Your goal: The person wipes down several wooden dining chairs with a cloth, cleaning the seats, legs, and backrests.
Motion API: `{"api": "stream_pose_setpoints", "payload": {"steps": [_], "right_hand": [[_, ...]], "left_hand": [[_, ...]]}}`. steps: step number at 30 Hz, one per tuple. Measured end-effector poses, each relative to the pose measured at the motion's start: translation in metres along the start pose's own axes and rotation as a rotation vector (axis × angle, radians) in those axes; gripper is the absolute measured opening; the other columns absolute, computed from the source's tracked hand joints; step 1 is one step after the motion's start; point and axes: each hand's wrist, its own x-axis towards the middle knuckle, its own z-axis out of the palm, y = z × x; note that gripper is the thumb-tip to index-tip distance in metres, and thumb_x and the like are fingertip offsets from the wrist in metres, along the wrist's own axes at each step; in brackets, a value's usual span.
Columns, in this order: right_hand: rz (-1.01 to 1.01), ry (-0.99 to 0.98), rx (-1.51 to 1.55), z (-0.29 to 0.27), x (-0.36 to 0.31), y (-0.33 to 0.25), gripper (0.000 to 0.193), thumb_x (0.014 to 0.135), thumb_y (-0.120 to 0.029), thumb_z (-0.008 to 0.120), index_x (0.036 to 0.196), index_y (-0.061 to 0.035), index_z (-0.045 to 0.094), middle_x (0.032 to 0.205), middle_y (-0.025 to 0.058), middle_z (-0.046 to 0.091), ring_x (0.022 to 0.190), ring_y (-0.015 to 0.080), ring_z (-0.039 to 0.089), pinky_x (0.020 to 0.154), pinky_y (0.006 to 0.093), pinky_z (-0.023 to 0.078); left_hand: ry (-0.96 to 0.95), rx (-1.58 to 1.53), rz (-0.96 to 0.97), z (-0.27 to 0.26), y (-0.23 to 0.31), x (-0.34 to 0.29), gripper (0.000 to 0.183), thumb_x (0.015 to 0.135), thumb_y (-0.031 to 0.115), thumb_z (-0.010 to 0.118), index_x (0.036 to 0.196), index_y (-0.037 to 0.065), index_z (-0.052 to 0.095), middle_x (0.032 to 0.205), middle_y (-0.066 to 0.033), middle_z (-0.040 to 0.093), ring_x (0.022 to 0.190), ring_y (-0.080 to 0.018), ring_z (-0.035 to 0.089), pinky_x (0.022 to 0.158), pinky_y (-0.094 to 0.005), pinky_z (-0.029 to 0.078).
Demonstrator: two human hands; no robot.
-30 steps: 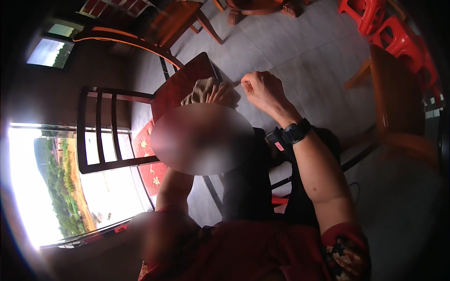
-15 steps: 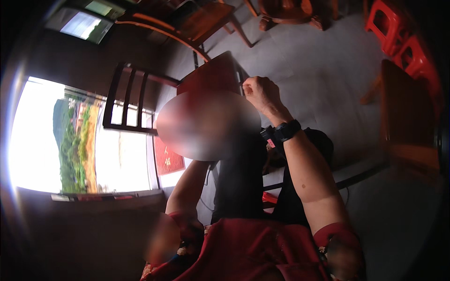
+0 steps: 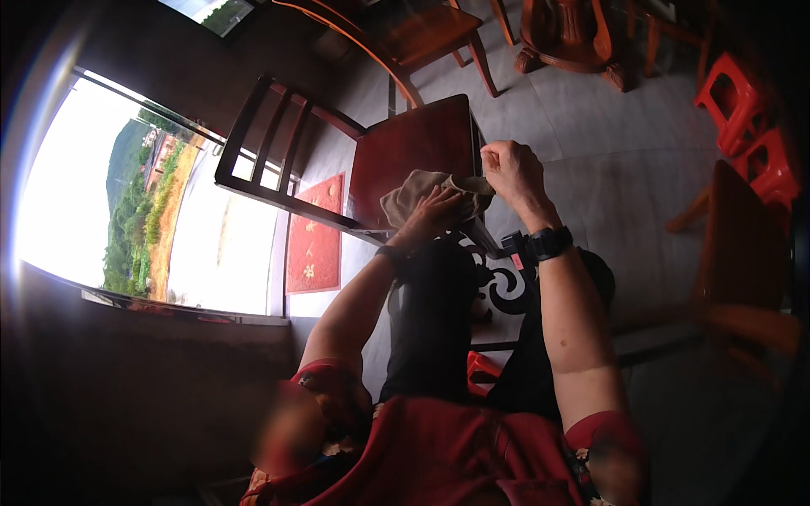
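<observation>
A wooden chair [image 3: 412, 152] with a dark red seat and a slatted back stands in front of me. Over the near part of its seat lies a crumpled grey-brown cloth [image 3: 413, 190]. My left hand [image 3: 437, 208] rests on top of the cloth, its fingers bent into the folds. At the seat's right edge, beside the cloth, my right hand [image 3: 516, 175] is closed with its fingers curled and thumb pressed in. Whatever it may hold is hidden. A black band [image 3: 550, 243] circles the right wrist.
A red mat [image 3: 315, 244] lies on the floor left of the chair, by a bright opening. Wooden chairs [image 3: 434, 38] stand at the back. Red plastic stools [image 3: 734, 101] and a brown wooden chair [image 3: 738, 236] are on the right. Black scrollwork [image 3: 502, 287] shows below my hands.
The view has shifted, so the chair appears farther right. The cloth and left hand now show where a blurred patch was before. The right hand stays closed by the seat's edge.
</observation>
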Motion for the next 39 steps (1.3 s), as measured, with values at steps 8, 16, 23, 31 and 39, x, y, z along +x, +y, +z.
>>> {"api": "stream_pose_setpoints", "payload": {"steps": [8, 16, 23, 31, 39], "right_hand": [[0.086, 0.041, -0.108, 0.0, -0.001, 0.022, 0.011, 0.083, -0.015, 0.062, 0.085, -0.0078, 0.07, 0.082, 0.0159, 0.069, 0.08, 0.0394, 0.067, 0.068, 0.0448, 0.054], [0.091, 0.006, -0.239, 0.01, -0.001, 0.028, 0.012, 0.084, -0.017, 0.063, 0.086, -0.0083, 0.071, 0.081, 0.0142, 0.07, 0.08, 0.0367, 0.068, 0.068, 0.0436, 0.053], [0.124, -0.014, -0.214, 0.036, 0.012, 0.007, 0.016, 0.086, -0.019, 0.062, 0.088, -0.0079, 0.073, 0.085, 0.016, 0.071, 0.083, 0.0377, 0.068, 0.071, 0.044, 0.054], [0.073, -0.013, -0.192, 0.053, 0.025, -0.001, 0.013, 0.086, -0.019, 0.063, 0.087, -0.0081, 0.071, 0.082, 0.0173, 0.07, 0.08, 0.0391, 0.067, 0.069, 0.0444, 0.054], [0.07, -0.031, -0.213, 0.053, 0.031, -0.001, 0.013, 0.086, -0.019, 0.065, 0.091, -0.0097, 0.071, 0.087, 0.0158, 0.071, 0.083, 0.0378, 0.068, 0.071, 0.0447, 0.054]], "left_hand": [[0.299, -0.231, -0.067, -0.028, 0.034, -0.027, 0.041, 0.084, 0.025, 0.072, 0.121, 0.008, 0.065, 0.127, -0.0116, 0.062, 0.123, -0.0317, 0.055, 0.099, -0.0402, 0.047], [0.56, -0.398, -0.233, -0.078, 0.047, -0.029, 0.022, 0.092, 0.015, 0.066, 0.11, 0.004, 0.069, 0.096, -0.0091, 0.071, 0.086, -0.0157, 0.067, 0.074, -0.0291, 0.054], [0.822, -1.21, -0.15, -0.161, 0.059, 0.003, 0.025, 0.101, 0.017, 0.057, 0.12, 0.002, 0.061, 0.109, -0.0047, 0.066, 0.101, -0.0108, 0.059, 0.09, -0.0268, 0.048], [0.951, -0.674, -0.507, -0.117, 0.003, -0.069, 0.033, 0.093, 0.001, 0.054, 0.127, 0.003, 0.054, 0.125, -0.0111, 0.059, 0.115, -0.0195, 0.058, 0.094, -0.031, 0.048], [0.291, 0.098, 0.027, -0.064, 0.034, -0.022, 0.049, 0.089, 0.03, 0.066, 0.134, 0.014, 0.057, 0.145, -0.0137, 0.045, 0.137, -0.0361, 0.037, 0.108, -0.0557, 0.035]]}}
